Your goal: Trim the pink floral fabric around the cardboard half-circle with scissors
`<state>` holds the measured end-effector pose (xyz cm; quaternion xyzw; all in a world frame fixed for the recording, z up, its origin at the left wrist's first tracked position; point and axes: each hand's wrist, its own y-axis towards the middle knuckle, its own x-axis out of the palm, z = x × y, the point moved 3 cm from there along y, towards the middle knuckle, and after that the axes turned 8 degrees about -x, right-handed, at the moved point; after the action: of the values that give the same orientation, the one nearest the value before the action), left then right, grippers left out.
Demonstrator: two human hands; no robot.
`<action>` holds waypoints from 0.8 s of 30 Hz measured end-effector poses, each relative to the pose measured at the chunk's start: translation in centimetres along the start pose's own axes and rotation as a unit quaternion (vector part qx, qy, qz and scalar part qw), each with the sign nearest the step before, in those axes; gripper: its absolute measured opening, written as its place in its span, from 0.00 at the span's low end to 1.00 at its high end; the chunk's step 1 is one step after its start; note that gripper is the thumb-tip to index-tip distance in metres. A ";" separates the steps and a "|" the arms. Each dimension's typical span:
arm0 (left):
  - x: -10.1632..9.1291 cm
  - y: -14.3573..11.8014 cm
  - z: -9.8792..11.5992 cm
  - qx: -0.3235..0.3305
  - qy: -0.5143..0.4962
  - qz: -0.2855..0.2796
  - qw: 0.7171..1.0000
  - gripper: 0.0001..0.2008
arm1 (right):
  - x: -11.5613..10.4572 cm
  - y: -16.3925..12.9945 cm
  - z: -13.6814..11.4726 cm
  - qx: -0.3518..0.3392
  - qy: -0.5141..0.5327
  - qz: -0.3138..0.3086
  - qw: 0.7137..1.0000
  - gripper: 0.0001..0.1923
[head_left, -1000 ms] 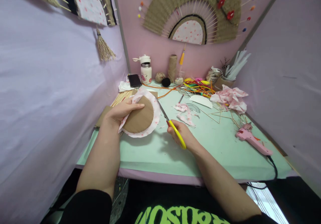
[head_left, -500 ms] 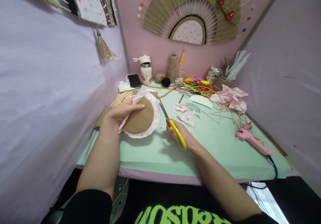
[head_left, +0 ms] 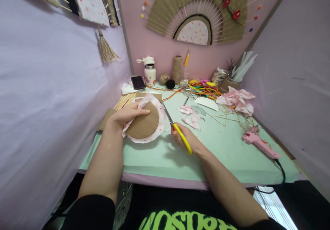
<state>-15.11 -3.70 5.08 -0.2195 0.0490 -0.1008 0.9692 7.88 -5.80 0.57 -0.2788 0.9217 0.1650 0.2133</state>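
On the mint-green table [head_left: 219, 154], the left hand [head_left: 123, 117] grips a brown cardboard half-disc [head_left: 143, 124] backed with pink-dotted white fabric [head_left: 161, 115], thumb on top and fingers hidden beneath. The right hand [head_left: 187, 137], fingers curled through the handles, works yellow-handled scissors [head_left: 177, 130], blades at the fabric's right margin. The border looks mostly trimmed round, with cut scraps [head_left: 190, 116] lying nearby; the stretch at the blades seems left.

Head-worn view, looking forward and down, near table [head_left: 221, 154]
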 end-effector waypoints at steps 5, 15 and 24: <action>0.0 0.1 0.0 -0.008 0.010 0.003 1.000 0.23 | -0.2 0.0 -0.4 0.007 -0.008 0.018 1.000 0.17; 0.0 0.0 0.1 -0.012 0.015 0.023 1.000 0.22 | -0.2 0.0 0.0 0.032 -0.019 0.023 0.999 0.18; 0.0 0.0 0.2 -0.004 0.023 0.023 0.999 0.21 | -0.2 0.1 0.1 0.048 0.005 0.035 0.998 0.18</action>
<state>-15.09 -3.67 5.25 -0.2200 0.0763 -0.0833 0.9689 8.03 -5.61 0.59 -0.2364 0.9390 0.1262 0.2157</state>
